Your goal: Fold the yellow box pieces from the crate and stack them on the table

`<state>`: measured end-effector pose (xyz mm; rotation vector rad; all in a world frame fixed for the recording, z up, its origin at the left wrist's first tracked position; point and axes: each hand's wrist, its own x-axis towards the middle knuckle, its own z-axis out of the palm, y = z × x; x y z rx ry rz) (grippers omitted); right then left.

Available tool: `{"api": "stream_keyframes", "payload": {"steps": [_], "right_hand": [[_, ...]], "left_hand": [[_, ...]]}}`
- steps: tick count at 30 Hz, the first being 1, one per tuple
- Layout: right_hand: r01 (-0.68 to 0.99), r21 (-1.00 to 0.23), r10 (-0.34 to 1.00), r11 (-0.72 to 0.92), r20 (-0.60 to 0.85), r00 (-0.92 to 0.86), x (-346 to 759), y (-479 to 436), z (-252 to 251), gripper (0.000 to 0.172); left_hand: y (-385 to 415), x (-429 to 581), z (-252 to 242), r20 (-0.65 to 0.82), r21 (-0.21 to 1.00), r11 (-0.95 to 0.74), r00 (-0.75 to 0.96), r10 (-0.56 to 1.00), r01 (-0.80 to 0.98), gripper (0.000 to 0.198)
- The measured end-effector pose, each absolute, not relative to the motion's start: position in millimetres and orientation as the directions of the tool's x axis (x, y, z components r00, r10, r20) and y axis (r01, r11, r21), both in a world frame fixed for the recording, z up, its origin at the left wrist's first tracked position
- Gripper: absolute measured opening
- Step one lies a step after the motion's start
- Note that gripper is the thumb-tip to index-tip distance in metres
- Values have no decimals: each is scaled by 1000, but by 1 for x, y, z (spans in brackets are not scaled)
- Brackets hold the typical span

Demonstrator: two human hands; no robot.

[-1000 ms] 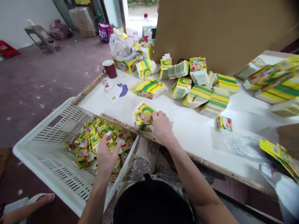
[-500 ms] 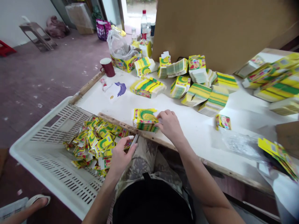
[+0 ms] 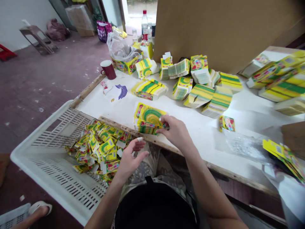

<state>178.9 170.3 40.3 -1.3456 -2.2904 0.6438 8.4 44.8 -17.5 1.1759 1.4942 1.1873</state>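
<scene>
A stack of flat yellow-and-green printed cartons (image 3: 144,128) lies at the near edge of the white table. My right hand (image 3: 176,132) pinches the right end of the top carton (image 3: 152,115), which is lifted and tilted above the stack. My left hand (image 3: 132,156) is open with thumb and fingers apart, over the right side of the crate, with nothing visible in it. One of its fingertips carries a white wrap (image 3: 139,139). Below and left of it, many small folded cartons (image 3: 105,147) are heaped in the white plastic crate (image 3: 43,140).
Bundles of flat cartons (image 3: 199,93) line the back of the table (image 3: 195,133) before a large cardboard sheet (image 3: 202,31). A maroon mug (image 3: 108,70) stands at the left corner. A clear plastic bag (image 3: 247,146) lies at right. Someone's sandalled foot (image 3: 41,208) is at lower left.
My right hand has raised the top carton from the stack. My left hand has let go of a small whitish piece and its fingers have opened.
</scene>
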Motion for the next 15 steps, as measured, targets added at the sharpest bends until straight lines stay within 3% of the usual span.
{"api": "stream_keyframes", "payload": {"steps": [2,6,8,11,13,15], "right_hand": [[626,-630,839,460,78,-538,174,150,43,21],[487,-751,727,446,-14,-686,159,109,34,22],[407,-854,740,325,-39,-672,154,97,27,23],[143,-989,739,36,-70,-670,151,90,24,21],[1,-993,714,-117,-85,-695,150,89,27,24],[-11,-990,716,-141,-94,-692,147,86,29,24]], "left_hand": [[47,15,-15,-42,990,14,-201,979,-140,59],[51,27,-1,-94,838,-105,-331,939,-536,50],[55,30,8,-125,786,-159,-406,905,-598,46],[61,34,23,-67,747,-293,-506,860,-597,45],[64,36,30,-17,739,-349,-533,846,-577,45],[65,38,33,5,761,-363,-555,832,-537,46]]}}
